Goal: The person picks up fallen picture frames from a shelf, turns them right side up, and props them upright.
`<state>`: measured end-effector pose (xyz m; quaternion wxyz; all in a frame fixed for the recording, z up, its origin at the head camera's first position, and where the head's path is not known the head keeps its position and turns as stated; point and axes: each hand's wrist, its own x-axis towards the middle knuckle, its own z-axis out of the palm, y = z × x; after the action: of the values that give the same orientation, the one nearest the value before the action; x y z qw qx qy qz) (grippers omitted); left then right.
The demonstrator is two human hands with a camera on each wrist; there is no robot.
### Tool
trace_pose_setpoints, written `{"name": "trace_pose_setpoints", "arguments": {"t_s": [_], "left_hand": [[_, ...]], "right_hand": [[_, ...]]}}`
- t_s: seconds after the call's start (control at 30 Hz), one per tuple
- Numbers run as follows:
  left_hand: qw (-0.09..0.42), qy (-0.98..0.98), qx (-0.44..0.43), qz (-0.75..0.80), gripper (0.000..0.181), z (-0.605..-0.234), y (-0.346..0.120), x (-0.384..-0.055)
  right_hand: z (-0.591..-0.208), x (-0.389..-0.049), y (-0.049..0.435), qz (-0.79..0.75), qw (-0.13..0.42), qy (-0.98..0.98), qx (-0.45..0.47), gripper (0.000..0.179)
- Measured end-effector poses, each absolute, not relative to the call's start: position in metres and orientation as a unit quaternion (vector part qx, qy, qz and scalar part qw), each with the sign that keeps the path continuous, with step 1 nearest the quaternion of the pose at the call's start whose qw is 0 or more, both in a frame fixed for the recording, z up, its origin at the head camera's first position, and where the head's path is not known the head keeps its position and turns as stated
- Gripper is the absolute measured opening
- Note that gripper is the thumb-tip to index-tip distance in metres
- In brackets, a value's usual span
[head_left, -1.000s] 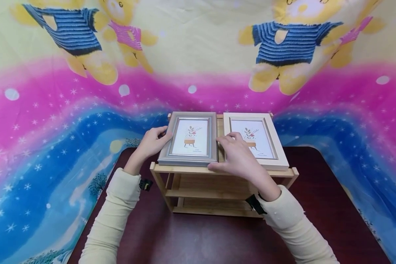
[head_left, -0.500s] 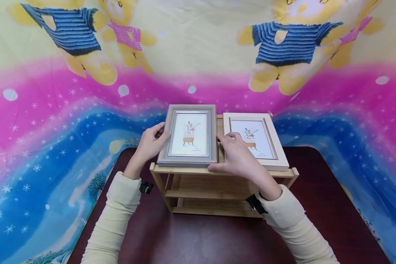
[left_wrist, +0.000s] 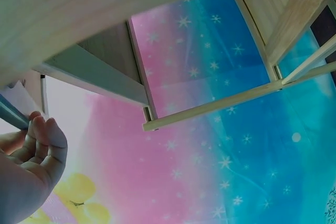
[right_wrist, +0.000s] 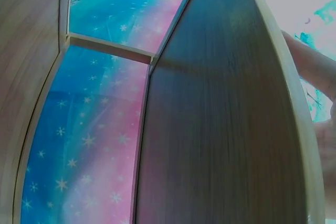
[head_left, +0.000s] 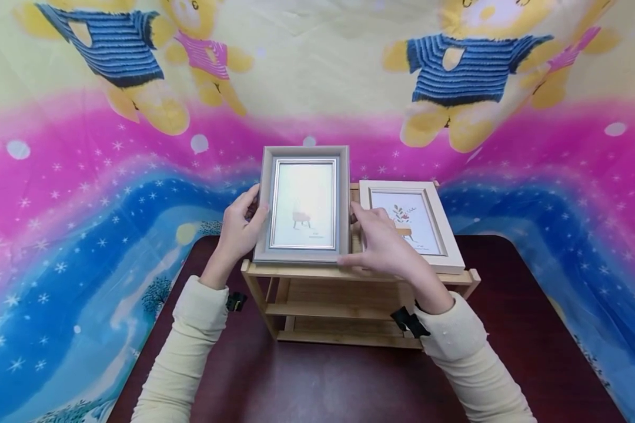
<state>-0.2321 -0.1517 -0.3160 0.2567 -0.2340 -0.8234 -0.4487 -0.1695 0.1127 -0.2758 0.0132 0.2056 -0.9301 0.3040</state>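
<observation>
1. In the head view, my left hand (head_left: pixel 239 230) pinches the left edge of the gray picture frame (head_left: pixel 342 229), with the thumb on its front and the fingers bent behind.
2. My right hand (head_left: pixel 388 241) grips the same frame's right side, thumb at the near right corner and fingers curled at the edge.
3. The gray picture frame is tilted on the left part of the wooden rack (head_left: pixel 344 271), its far end up and its near edge at the rack's near side. Glare washes out much of its picture.
4. Just right of it, partly behind my right hand, the cream picture frame (head_left: pixel 450 232) lies on the top shelf. The rack stands on the dark red table (head_left: pixel 317 382), before a printed cloth (head_left: pixel 317 76).
5. In the left wrist view, my left hand's fingers are bent at an edge on the far left, beside the rack's boards.
6. In the right wrist view, boards hide much of my right hand; I cannot tell its grip there.
</observation>
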Motion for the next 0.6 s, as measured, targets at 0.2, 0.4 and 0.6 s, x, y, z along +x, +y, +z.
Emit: {"name": "trace_pose_setpoints", "arguments": {"t_s": [0.2,0.4,0.6], "left_hand": [[0.308,-0.803,-0.266,-0.436,0.044,-0.316,-0.152,-0.23],[0.32,-0.768,-0.302,-0.466,0.051,-0.311,-0.155,-0.226],[0.288,-0.765,-0.336,-0.469,0.051,-0.292,-0.153,-0.207]], "right_hand": [[-0.275,-0.17,0.114,0.325,0.03,-0.92,0.216,0.097],[-0.275,-0.172,0.112,0.417,0.058,-0.873,0.248,0.089],[-0.276,-0.171,0.11,0.469,0.065,-0.85,0.23,0.092]]}}
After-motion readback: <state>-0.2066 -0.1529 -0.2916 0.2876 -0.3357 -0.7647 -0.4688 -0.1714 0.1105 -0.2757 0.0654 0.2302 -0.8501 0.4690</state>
